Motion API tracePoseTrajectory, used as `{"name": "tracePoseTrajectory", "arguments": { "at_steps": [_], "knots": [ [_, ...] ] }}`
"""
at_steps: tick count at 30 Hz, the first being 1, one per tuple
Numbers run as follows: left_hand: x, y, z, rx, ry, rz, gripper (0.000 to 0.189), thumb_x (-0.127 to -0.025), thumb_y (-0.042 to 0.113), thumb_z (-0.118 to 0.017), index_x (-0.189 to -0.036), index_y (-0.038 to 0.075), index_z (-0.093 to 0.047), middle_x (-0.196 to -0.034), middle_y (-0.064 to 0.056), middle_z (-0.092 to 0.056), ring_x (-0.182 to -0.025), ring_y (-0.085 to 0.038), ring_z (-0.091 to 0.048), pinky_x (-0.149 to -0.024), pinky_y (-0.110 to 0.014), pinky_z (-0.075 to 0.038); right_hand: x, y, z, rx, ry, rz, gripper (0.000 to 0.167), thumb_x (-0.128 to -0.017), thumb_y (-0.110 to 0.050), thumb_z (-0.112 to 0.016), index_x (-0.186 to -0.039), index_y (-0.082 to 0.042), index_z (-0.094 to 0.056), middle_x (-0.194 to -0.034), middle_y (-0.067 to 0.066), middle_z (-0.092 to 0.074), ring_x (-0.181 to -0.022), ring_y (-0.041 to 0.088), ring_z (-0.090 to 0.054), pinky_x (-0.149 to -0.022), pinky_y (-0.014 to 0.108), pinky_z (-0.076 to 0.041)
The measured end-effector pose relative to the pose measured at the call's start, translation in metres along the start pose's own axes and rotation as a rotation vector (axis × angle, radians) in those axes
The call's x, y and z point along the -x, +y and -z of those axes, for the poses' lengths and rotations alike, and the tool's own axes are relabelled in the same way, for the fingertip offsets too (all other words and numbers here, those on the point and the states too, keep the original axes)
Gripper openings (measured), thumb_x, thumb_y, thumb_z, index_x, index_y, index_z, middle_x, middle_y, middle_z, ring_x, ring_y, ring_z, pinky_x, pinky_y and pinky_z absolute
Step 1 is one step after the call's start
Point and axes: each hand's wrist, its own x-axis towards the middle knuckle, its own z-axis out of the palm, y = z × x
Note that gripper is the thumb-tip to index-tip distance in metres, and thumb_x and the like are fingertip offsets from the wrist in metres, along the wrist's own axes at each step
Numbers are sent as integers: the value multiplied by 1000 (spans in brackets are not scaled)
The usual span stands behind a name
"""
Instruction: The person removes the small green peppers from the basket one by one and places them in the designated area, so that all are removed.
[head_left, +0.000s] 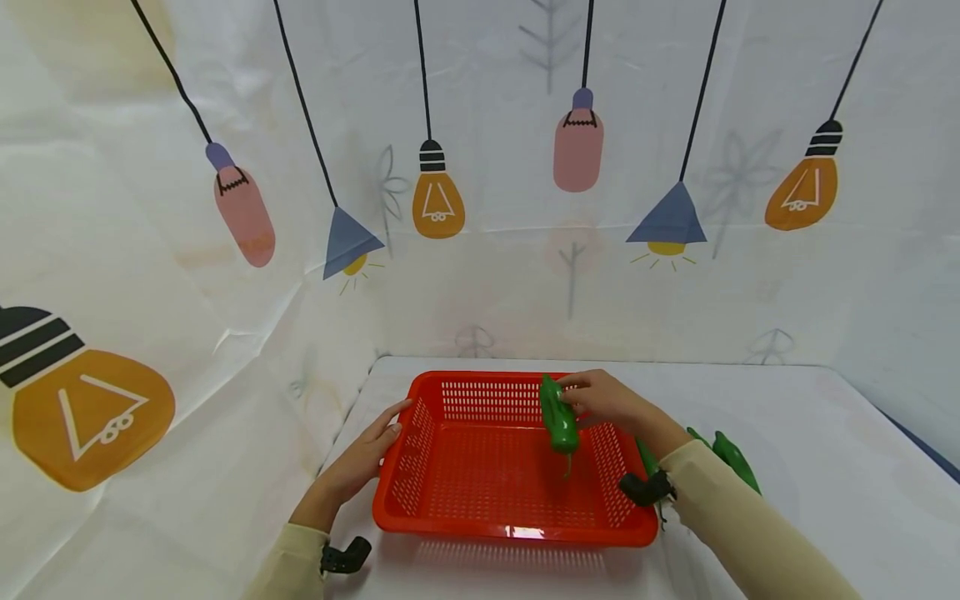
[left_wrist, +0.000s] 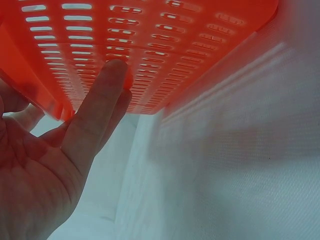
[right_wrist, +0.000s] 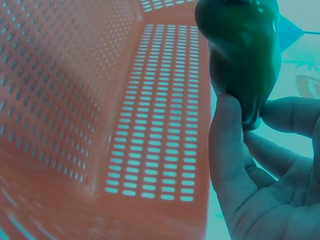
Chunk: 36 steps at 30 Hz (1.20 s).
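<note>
A glossy green pepper (head_left: 559, 415) hangs stem-down over the right part of the red basket (head_left: 517, 531). My right hand (head_left: 606, 398) pinches it between thumb and fingers; in the right wrist view the pepper (right_wrist: 245, 55) rises above the fingertips, with the basket's slotted wall beside it. At the basket's left side, my left hand (head_left: 362, 458) rests with its fingers stretched along the rim. The left wrist view has straight fingers (left_wrist: 102, 100) against the outside of the slotted wall (left_wrist: 150, 52).
More green peppers (head_left: 737, 461) lie on the white table (head_left: 847, 500) right of the basket, partly hidden by my right forearm. A white sheet printed with lamps (head_left: 495, 283) hangs behind the table and along its left side.
</note>
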Motion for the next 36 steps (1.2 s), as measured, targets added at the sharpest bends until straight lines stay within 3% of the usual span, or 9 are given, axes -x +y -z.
{"name": "tracePoseTrajectory", "arguments": {
  "at_steps": [7,36],
  "knots": [
    [1,0,0,2,0,3,57,-111,34,-41,-162,22,-21,-145,-28,-45,-110,-32,-61,-85,-48,-58,8,-2,9,3,3,11,48,-103,-13,-55,-143,12,-47,-118,20,-66,-91,24,-69,-81,47,-60],
    [0,-1,0,3,0,-5,57,-111,33,-42,-162,21,-20,-145,-28,-45,-111,-33,-60,-85,-48,-58,34,12,37,32,20,-18,49,-103,-17,-55,-141,12,-48,-115,17,-66,-88,23,-65,-82,47,-60]
  ]
}}
